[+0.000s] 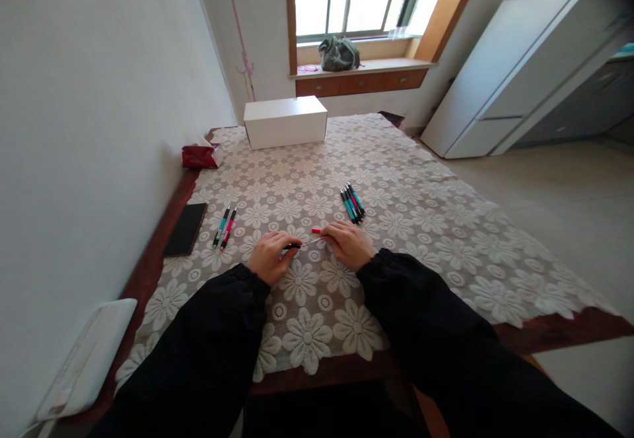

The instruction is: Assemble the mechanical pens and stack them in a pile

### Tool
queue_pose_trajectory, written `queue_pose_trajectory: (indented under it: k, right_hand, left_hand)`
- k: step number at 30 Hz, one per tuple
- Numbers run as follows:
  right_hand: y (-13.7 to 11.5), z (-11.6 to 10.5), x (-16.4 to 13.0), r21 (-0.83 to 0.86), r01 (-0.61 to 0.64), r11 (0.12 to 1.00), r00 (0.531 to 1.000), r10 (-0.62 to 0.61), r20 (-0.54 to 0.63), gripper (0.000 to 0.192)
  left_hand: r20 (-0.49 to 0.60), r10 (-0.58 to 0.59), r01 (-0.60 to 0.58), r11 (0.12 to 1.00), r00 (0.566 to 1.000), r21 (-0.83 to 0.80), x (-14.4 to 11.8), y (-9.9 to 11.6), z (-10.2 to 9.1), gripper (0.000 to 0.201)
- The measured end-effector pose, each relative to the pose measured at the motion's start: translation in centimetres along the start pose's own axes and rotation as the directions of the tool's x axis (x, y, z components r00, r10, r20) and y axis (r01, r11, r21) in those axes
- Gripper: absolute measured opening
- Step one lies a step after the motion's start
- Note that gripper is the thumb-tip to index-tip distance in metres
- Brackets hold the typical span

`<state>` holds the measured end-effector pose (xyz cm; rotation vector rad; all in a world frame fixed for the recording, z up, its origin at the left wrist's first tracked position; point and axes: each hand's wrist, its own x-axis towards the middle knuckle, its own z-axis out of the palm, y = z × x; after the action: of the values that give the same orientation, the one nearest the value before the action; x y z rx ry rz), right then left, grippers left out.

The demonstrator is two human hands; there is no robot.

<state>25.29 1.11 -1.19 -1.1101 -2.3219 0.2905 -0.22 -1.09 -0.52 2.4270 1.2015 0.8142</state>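
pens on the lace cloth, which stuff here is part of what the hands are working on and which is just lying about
In hand:
- pen held between left hand and right hand
- red cap
- pen bundle
- two pens

Lying about:
- white box
- black phone
- red packet
- green bag

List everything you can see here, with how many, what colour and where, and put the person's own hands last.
pen in hands: 1, black and silver with a red piece at its far end, between both hands
pens, right group: about 5, teal and red, right of centre
pens, left pair: 2, one teal, one red, left
phone: 1, black, left table edge
white box: 1, far end
red packet: 1, far left
tablecloth: 1, white lace, over the table
green bag: 1, windowsill
left hand: holds the pen's black end
right hand: at its other end
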Motion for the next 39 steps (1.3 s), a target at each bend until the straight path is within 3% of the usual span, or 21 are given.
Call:
queue_pose_trajectory:
  k: [6, 19, 23, 28, 39]
  right_hand:
    - [0.0, -0.1, 0.1, 0.0, 0.001, 1.0, 1.0, -0.001, -0.022, 0.015]
    - [-0.6, -0.2, 0.1, 0.012, 0.099, 0.995, 0.995, -0.099, 0.028, 0.009]
    - [-0.6, -0.1, 0.1, 0.01, 0.104, 0.994, 0.994, -0.105, 0.038, 0.008]
    - [-0.7, -0.1, 0.1, 0.016, 0.127, 0.992, 0.991, -0.128, 0.037, 0.009]
    - [-1.0, -0.4, 0.1, 0.05, 0.167, 0.985, 0.979, -0.172, 0.106, 0.015]
  left_hand:
    - [-0.023, -0.095, 0.096, 0.994, 0.995, 0.051, 0.1, 0.1, -0.1, 0.014]
    - [-0.043, -0.138, 0.142, 0.984, 0.99, 0.108, 0.1, -0.1, -0.1, 0.017]
    - [-0.081, -0.104, 0.108, 0.993, 0.991, 0.044, 0.2, 0.0, -0.1, 0.011]
    - [-0.041, -0.015, 0.015, 1.0, 0.999, 0.007, 0.1, 0.3, -0.1, 0.006]
    - [-0.021, -0.013, 0.013, 1.0, 1.0, 0.022, 0.1, 0.0, 0.1, 0.002]
